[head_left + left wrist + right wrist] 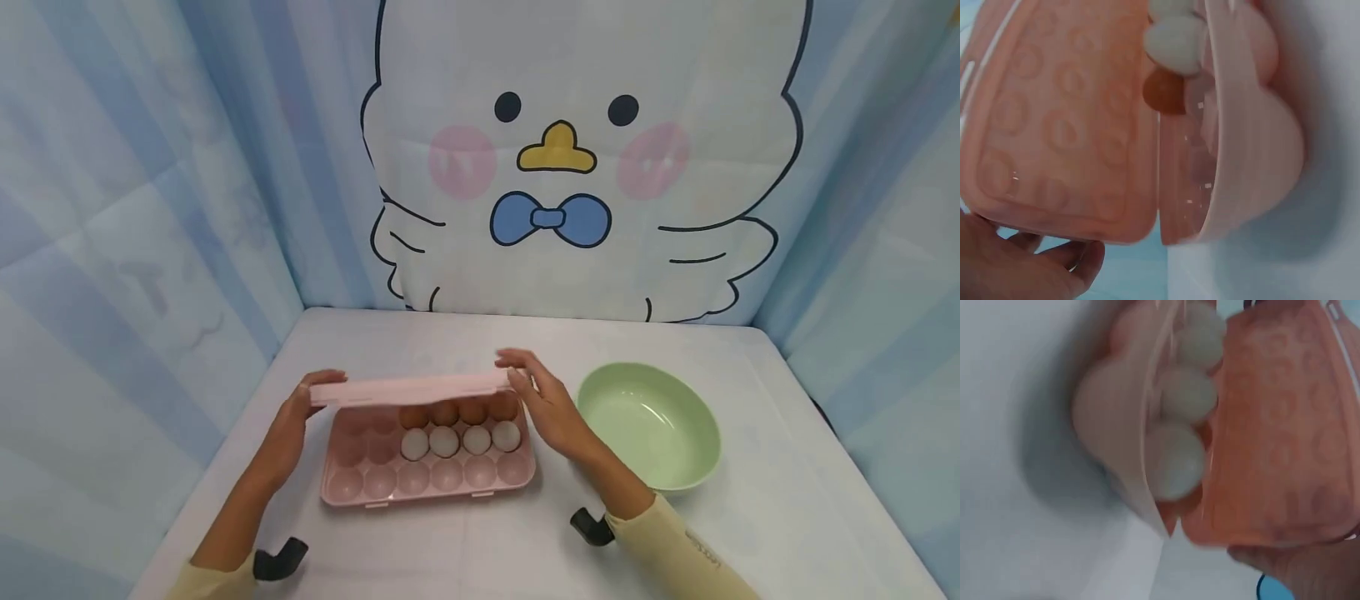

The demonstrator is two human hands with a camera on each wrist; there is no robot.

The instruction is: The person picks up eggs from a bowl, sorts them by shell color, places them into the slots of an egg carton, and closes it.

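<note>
A pink plastic egg box (413, 479) lies on the table in the head view, its lid (408, 390) raised at an angle over the back. Several white eggs (444, 442) fill the right part of the middle row, with several brown eggs (445, 412) behind them, partly hidden by the lid. The front row and left cups hold no eggs. My left hand (287, 432) grips the lid's left end; in the left wrist view its fingers (1088, 259) curl at the lid's edge. At the right end, my right hand (551, 410) holds the lid's corner between thumb and fingers.
A light green bowl (648, 425) stands right of the egg box, close beside the right forearm. White cloth covers the table (465, 554). Printed curtains (315, 167) hang at the back and both sides.
</note>
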